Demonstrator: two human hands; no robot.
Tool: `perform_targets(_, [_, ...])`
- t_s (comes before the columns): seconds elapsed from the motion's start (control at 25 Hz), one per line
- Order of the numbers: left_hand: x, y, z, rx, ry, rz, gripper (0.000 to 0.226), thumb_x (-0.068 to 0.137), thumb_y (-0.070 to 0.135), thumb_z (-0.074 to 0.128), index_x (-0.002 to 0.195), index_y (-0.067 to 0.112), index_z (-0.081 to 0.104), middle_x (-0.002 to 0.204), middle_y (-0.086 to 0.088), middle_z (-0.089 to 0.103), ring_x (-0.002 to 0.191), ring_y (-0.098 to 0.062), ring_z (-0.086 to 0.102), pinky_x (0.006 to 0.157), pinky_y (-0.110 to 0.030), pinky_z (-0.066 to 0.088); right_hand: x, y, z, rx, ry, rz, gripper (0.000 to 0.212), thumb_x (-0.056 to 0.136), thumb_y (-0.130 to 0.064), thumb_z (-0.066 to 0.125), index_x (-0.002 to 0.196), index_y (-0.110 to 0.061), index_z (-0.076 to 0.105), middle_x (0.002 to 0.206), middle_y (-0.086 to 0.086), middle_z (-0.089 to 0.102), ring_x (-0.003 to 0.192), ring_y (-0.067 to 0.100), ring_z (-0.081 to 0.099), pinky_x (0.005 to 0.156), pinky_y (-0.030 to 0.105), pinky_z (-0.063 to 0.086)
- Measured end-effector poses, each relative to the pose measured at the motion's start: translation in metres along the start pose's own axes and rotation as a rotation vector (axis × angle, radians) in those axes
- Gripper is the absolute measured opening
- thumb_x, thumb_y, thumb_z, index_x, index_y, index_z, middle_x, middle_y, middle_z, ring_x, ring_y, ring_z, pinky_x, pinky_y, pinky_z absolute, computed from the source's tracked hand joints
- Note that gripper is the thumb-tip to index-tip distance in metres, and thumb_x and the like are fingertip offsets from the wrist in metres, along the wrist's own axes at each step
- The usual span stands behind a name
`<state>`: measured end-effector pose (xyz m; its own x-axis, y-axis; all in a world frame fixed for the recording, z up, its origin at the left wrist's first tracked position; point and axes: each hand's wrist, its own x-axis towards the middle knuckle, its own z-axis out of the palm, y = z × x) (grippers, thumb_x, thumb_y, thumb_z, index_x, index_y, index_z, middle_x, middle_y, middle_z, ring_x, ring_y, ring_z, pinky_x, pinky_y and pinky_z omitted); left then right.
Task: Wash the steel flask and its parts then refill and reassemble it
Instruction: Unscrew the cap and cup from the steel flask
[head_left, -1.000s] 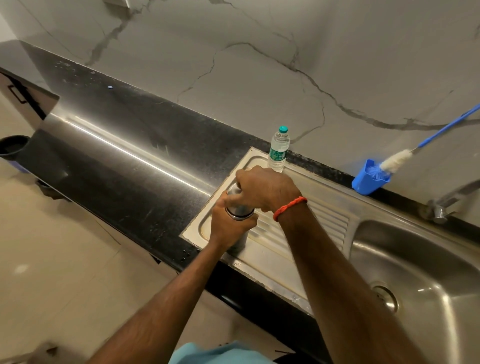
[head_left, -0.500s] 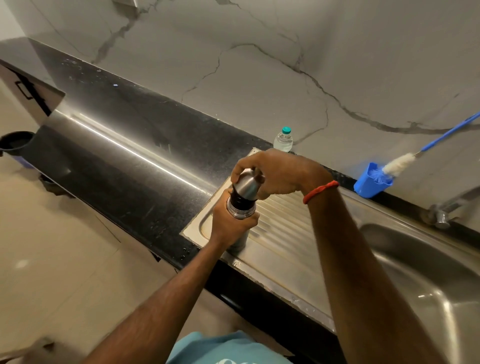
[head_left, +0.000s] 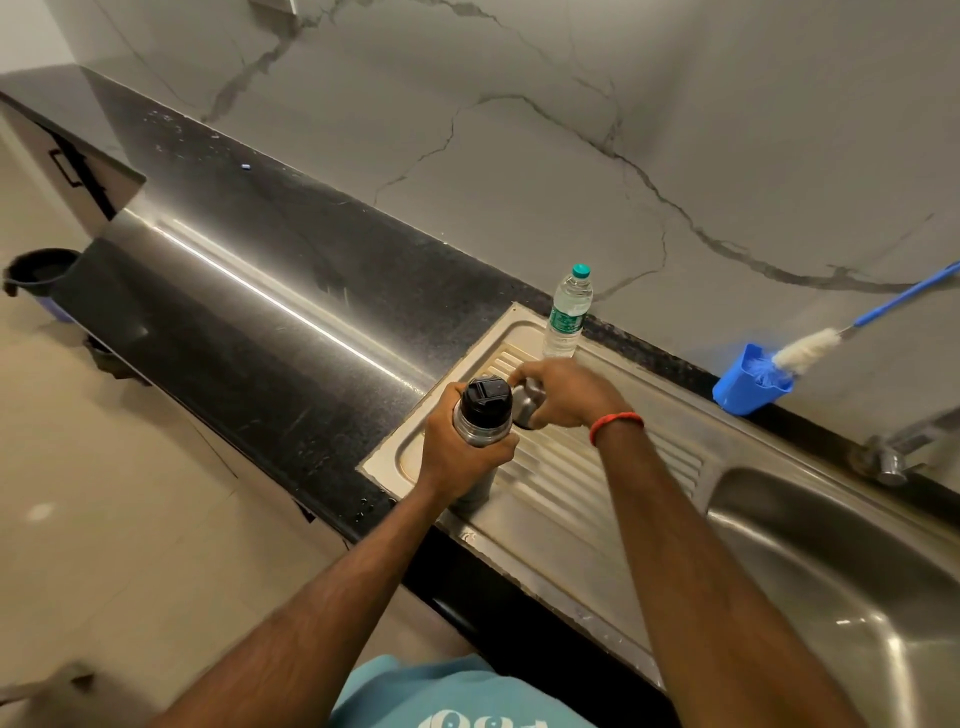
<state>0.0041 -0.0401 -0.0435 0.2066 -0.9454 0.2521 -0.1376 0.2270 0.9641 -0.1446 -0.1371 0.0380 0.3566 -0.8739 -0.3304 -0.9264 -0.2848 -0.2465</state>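
Steel flask (head_left: 480, 434) upright on sink drainboard (head_left: 613, 499) set in the counter (head_left: 291, 332), steel cap (head_left: 525, 404) off, black stopper (head_left: 485, 397) exposed.
Left hand (head_left: 460, 460) wrapped round the flask body just below the neck; right hand (head_left: 563, 392) curled over the cap, just right of the stopper. Likely rigid, fairly heavy, slippery when wet: grip mid-body, never by the stopper alone.
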Motion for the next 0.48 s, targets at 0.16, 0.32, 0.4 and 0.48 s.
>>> perform_targets(0.16, [0.001,-0.001,0.000,-0.017,-0.001,0.008,0.064,0.059,0.034,0.087,0.112,0.021,0.054,0.099,0.001,0.067,0.085,-0.009,0.068,0.072,-0.022,0.057,0.012,0.012,0.038,-0.072,-0.045,0.016,0.063,0.073,-0.021,0.082,0.128,-0.042,0.059,0.122,-0.006,0.065,0.109,0.022,0.061,0.083,0.035,0.051])
perform_targets(0.32, [0.001,-0.003,0.001,-0.016,0.001,0.010,0.063,0.059,0.036,0.087,0.109,0.017,0.054,0.097,-0.001,0.066,0.082,-0.011,0.068,0.071,-0.024,0.058,0.020,0.017,0.062,-0.139,-0.021,0.019,0.061,0.079,-0.020,0.074,0.131,-0.046,0.055,0.129,-0.003,0.062,0.115,0.025,0.059,0.085,0.037,0.049])
perform_targets(0.4, [0.002,-0.003,0.001,-0.012,0.004,0.013,0.064,0.059,0.037,0.086,0.109,0.013,0.054,0.096,-0.001,0.066,0.081,-0.010,0.067,0.070,-0.024,0.058,0.022,0.018,0.069,-0.170,-0.016,0.017,0.061,0.080,-0.018,0.073,0.131,-0.046,0.056,0.131,-0.002,0.061,0.117,0.026,0.059,0.089,0.038,0.050])
perform_targets(0.48, [0.002,-0.003,0.001,-0.011,-0.002,0.020,0.063,0.060,0.037,0.086,0.109,0.013,0.054,0.096,0.001,0.065,0.082,-0.007,0.067,0.070,-0.021,0.057,0.024,0.020,0.074,-0.180,-0.015,0.011,0.061,0.079,-0.018,0.072,0.131,-0.045,0.056,0.131,0.000,0.061,0.117,0.027,0.059,0.090,0.039,0.050])
